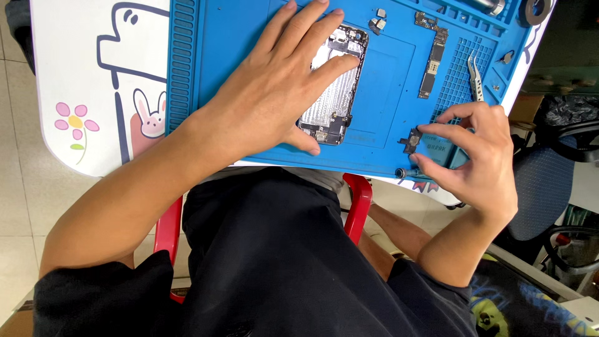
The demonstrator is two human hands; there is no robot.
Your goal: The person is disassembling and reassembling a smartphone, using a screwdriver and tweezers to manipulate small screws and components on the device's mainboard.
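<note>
At far left, the white table [75,62] bears a cartoon flower and rabbit; the blue work mat [237,37] lies on it. My left hand [281,81] rests flat on the mat with fingers spread and unclenched, grasping nothing, its palm and fingertips pressing on the opened phone shell [334,93], which lies lengthwise near the mat's middle with its silver interior facing up. Right of the shell, a long narrow circuit board [432,62] lies on the mat, with two small grey parts [377,22] above and between them. Further right, a pair of tweezers [475,78] rests on the mat's gridded section. My right hand [477,153] hovers at the mat's near right edge, thumb and forefinger curled toward a small dark component [412,140]; I cannot tell whether they actually pinch it. Below, a red chair frame [359,203] shows beside my dark shorts.
</note>
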